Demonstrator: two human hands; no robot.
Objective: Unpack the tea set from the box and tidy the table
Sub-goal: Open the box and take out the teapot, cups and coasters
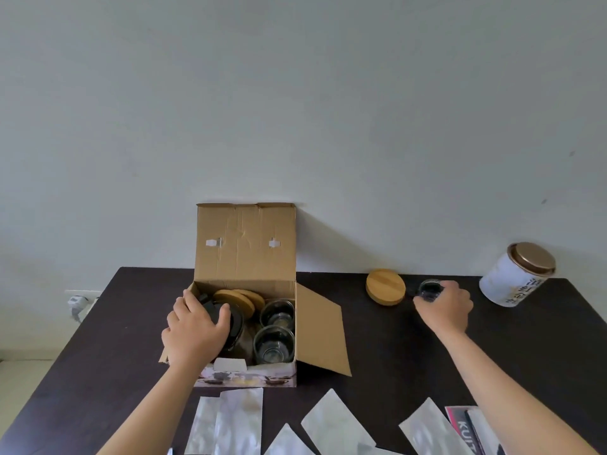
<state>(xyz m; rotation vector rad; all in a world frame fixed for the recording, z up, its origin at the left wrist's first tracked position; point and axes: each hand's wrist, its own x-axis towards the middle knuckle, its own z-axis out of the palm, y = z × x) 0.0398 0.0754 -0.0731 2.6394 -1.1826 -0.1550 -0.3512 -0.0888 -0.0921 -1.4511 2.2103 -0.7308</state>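
Note:
An open cardboard box [246,244] stands on the dark table [98,356] with its lid up against the wall. Inside are a glass teapot with a black lid [235,326], wooden coasters [244,298] and two glass cups [274,343]. My left hand [193,333] is inside the box, closed over the teapot's black lid. My right hand [443,307] grips a small glass cup [428,289] resting on the table to the right of the box. A round wooden coaster [385,286] lies just left of that cup.
A white tin with a copper-coloured lid [517,279] stands at the back right. Several silver foil packets [226,421] and a printed leaflet [464,428] lie along the near edge. The box's right flap [323,333] lies open on the table. A wall socket [80,302] is left of the table.

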